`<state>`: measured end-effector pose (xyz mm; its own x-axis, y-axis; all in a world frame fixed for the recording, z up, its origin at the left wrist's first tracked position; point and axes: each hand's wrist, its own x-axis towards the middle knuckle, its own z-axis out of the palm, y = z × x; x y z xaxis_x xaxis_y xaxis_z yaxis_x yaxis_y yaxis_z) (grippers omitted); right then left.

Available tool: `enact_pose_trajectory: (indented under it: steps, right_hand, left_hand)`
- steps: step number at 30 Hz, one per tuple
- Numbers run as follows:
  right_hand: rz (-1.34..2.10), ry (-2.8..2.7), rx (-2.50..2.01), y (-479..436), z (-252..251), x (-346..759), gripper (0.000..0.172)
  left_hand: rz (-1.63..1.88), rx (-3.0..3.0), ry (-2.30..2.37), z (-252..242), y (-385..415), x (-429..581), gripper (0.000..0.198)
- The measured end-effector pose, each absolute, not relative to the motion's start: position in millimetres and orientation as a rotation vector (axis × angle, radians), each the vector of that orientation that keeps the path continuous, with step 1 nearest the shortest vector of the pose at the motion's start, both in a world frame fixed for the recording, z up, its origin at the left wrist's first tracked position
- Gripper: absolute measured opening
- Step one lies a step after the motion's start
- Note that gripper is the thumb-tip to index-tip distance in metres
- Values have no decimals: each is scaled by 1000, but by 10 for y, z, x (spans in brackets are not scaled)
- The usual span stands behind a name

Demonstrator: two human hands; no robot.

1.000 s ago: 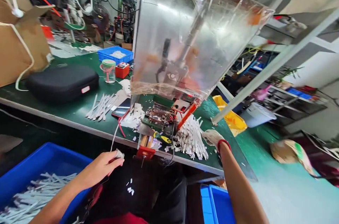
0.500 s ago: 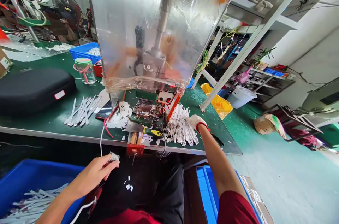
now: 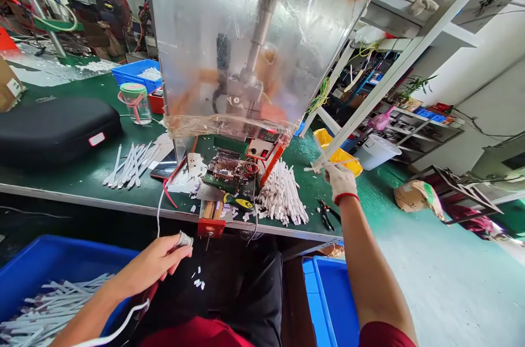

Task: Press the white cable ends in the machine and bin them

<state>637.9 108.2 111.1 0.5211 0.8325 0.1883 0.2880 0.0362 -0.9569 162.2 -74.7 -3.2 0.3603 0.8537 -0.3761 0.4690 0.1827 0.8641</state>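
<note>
My right hand [image 3: 341, 178], in a white knit glove with a red cuff, is held above the right end of the bench. Its fingers are closed on a thin white strip [image 3: 314, 168]. To its left lies a pile of white strips [image 3: 284, 194], and black-handled pliers [image 3: 326, 214] rest below it. My left hand [image 3: 158, 259] is below the bench edge, its fingers curled together, with greyish material at the fingertips. Whether it grips anything is hidden. Between the hands stands a press [image 3: 223, 166] behind a plastic-wrapped shield [image 3: 205, 35].
A yellow-and-black handled tool [image 3: 238, 202] lies before the press. More strips [image 3: 130, 165], a black case [image 3: 57, 131] and a lidded jar [image 3: 137, 103] are on the left. Blue bins [image 3: 104, 254] flank my legs. A metal shelf post [image 3: 394, 79] rises at right.
My right hand has lifted off the strip pile and moved right and up, with a thin strip now in it. The pliers have come into fuller view. My left hand barely shifted.
</note>
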Motion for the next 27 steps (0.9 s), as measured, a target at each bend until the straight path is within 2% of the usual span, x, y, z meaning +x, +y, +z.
enact_pose_trajectory:
  steps: [2, 4, 6, 9, 12, 14, 16, 22, 27]
  right_hand:
    - [698, -786, -1349, 1013, 1204, 6346, 21]
    - [900, -677, -1141, 857, 1231, 6199, 28]
    - [1061, -746, -1057, 606, 1159, 5954, 35]
    - [1185, -922, -1142, 158, 881, 5503, 32]
    - [1459, -984, -1049, -178, 565, 5054, 31]
    - [1633, -994, -1005, -294, 431, 4788, 36]
    - [1749, -1020, -978, -339, 382, 4571, 43]
    - [1822, -1040, -1023, -325, 463, 4271, 47]
    - [1714, -1202, -1080, -307, 462, 4204, 44]
  left_hand:
    - [422, 1458, 1234, 6, -722, 1697, 49]
    - [438, 1445, 1204, 53, -695, 1782, 45]
    - [463, 1418, 1165, 105, -673, 1882, 40]
    - [520, 1366, 1093, 160, -647, 2066, 37]
    - [582, 1288, 950, 172, -629, 2263, 46]
    - [617, 1223, 763, 173, -639, 2364, 59]
    - [650, 1151, 618, 187, -673, 2416, 62]
    - [804, 1069, 724, 250, -801, 2334, 47]
    - [731, 1042, 738, 172, -826, 2313, 51]
